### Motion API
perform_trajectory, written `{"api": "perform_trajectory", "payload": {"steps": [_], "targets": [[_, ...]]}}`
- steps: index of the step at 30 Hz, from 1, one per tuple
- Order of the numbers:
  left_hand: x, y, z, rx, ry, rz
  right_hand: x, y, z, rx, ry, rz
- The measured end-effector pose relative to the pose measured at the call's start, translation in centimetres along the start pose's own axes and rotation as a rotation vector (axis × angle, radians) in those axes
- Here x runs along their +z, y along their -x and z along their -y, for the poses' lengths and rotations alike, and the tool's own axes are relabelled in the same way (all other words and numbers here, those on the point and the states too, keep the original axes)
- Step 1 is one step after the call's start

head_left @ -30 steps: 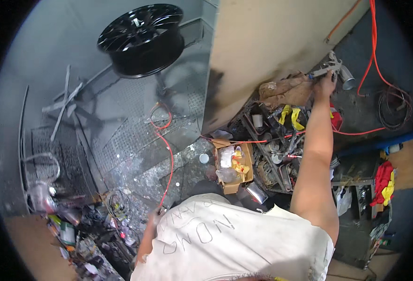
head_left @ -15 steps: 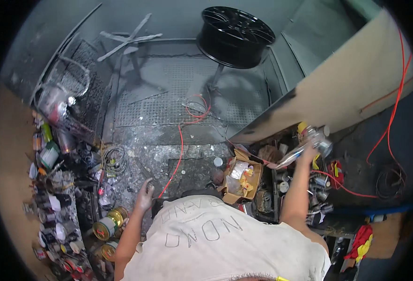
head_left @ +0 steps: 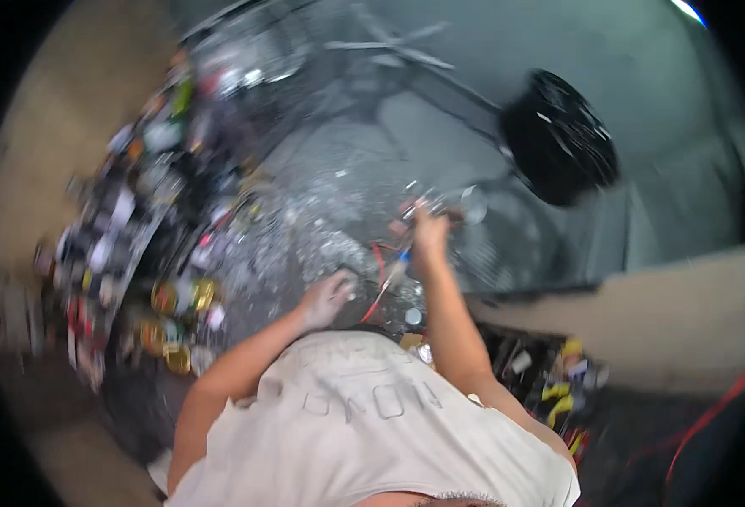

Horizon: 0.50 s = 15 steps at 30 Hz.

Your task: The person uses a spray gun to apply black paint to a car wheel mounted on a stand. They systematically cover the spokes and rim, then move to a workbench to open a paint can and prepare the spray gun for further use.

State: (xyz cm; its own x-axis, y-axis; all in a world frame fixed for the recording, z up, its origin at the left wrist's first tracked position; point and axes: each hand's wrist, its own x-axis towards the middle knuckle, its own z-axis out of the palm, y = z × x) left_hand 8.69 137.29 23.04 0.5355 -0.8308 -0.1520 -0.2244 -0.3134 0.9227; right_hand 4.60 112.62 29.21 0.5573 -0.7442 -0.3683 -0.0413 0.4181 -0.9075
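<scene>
My right hand (head_left: 429, 234) is stretched forward over the floor, wrapped round a blurred spray gun (head_left: 408, 213). A clear round cup (head_left: 474, 204) shows beyond the fingers. Below the grip is a blue fitting (head_left: 404, 255), with a red hose (head_left: 375, 306) running down from it toward my body. My left hand (head_left: 328, 297), whitish with dust or paint, hangs in front of my waist. Its fingers are loosely bent and apart, and I see nothing in them. The black wheel rim (head_left: 557, 139) is held up on a stand at the far right, apart from both hands.
Paint tins (head_left: 182, 296) and heaped cans and bottles (head_left: 123, 224) line the left side. A cross-shaped grey stand (head_left: 394, 44) is at the back. At right are a tan panel (head_left: 693, 308), cluttered shelf items (head_left: 558, 389) and another red hose (head_left: 710, 414).
My view has swung to the right. My right hand has carried the spray gun from the right-hand shelf to in front of me. My left hand has risen slightly inward.
</scene>
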Motion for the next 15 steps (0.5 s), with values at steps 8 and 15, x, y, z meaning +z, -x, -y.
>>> {"api": "perform_trajectory", "payload": {"steps": [8,15], "targets": [[3.5,-3.0,-7.9,0.066,0.189,-0.277,8.3,-5.0,7.9,-0.178,0.059,0.436],[7.9,-0.7,-5.2,-0.076,0.922,-0.47,12.9,-3.2,1.5,-0.076,0.167,0.693]]}}
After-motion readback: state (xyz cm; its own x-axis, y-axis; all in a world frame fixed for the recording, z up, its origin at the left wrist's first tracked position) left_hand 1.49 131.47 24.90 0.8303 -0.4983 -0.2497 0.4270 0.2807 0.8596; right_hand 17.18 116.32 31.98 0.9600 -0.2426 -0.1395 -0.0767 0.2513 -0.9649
